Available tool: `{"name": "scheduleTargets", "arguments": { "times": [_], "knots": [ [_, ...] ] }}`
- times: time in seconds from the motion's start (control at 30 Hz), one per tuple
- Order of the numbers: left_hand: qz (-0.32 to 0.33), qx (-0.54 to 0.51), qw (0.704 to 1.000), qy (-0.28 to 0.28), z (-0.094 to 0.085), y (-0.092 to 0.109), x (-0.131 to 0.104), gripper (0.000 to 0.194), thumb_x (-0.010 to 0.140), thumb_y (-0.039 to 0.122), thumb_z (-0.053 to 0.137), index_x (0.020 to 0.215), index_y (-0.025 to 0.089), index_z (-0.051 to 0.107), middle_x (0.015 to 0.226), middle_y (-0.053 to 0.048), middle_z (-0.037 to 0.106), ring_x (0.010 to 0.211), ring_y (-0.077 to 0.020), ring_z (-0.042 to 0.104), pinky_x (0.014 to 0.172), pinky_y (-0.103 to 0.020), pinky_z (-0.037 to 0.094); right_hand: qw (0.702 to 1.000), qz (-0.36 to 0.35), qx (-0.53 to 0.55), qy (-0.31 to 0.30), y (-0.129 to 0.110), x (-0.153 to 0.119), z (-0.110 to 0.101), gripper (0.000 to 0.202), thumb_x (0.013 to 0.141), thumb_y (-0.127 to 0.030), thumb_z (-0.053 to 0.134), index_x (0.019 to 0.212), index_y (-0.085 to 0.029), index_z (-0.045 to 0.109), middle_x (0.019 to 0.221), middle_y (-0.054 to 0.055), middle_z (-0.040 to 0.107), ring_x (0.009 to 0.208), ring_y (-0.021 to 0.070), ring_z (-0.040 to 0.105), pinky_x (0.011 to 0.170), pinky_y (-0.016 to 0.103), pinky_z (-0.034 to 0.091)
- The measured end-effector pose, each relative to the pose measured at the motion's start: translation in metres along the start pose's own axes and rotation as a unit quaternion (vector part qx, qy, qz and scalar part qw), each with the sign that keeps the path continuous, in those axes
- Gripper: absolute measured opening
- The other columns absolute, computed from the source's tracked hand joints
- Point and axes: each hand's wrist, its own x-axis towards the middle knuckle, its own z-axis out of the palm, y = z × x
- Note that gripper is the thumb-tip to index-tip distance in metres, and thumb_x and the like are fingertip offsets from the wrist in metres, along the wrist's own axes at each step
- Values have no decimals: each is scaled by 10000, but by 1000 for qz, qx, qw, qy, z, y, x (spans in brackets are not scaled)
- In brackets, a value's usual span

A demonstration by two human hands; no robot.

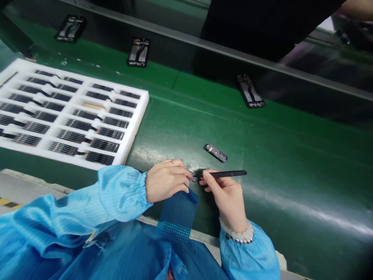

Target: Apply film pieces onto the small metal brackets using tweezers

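My right hand is closed around black tweezers, whose tips point left. They reach a small dark electronic part lying on the green bench mat. The fingertips of my left hand are bent down onto that same part and cover most of it, so its exact kind does not show. Under my left hand, a blue perforated sheet hangs over the bench's near edge. Just beyond my hands lies a narrow black part with a circuit board, touched by neither hand.
On the left, a white foam tray holds rows of dark flex-cable parts. Several opened phone bodies, such as one at the right and one in the middle, lie along the far side. A dark-clothed person is across the bench.
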Motion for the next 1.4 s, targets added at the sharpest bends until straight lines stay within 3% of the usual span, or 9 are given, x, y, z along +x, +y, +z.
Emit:
{"name": "scheduleTargets", "arguments": {
  "times": [0.6, 1.4],
  "knots": [
    [-10, -1, 1000, -13, 0, 0, 0, 232, 896, 366, 521, 818, 217, 681, 983, 30, 692, 940, -142, 545, 770, -268, 371, 1000, -9, -7, 18, 2, 0, 2, 309, 712, -438, 692, 813, -147, 694, 635, 53, 697, 586, 182, 667, 491, 264, 531],
    [-5, -16, 1000, 11, -1, 0, 0, 242, 900, 359, 513, 796, 200, 662, 986, 64, 695, 916, -142, 546, 775, -261, 375, 992, -92, -79, 41, 11, -5, 2, 257, 768, -401, 643, 823, -156, 697, 675, 54, 717, 576, 185, 678, 541, 284, 560]
  ]
}}
